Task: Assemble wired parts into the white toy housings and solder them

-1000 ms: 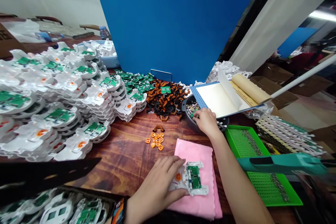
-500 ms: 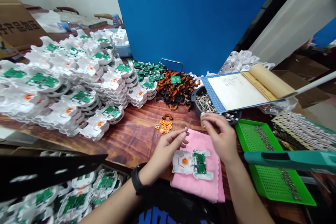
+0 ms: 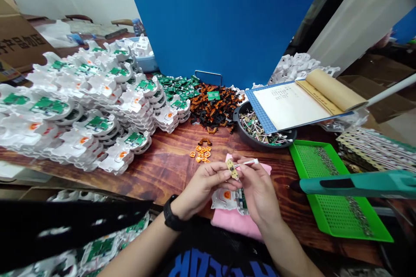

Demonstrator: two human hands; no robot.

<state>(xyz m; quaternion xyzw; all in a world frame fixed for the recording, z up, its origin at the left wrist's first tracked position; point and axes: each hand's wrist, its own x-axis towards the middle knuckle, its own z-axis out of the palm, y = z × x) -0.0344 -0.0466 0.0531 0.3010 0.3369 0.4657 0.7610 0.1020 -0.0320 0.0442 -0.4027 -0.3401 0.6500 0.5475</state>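
At nine o'clock, stacked white housings crowd the worktop. At centre the left hand and right hand pinch a small tan board with white leads above the pink cloth; it looks light, stiff and fragile, best gripped by its edges. The parts bowl and green tray sit at two o'clock.
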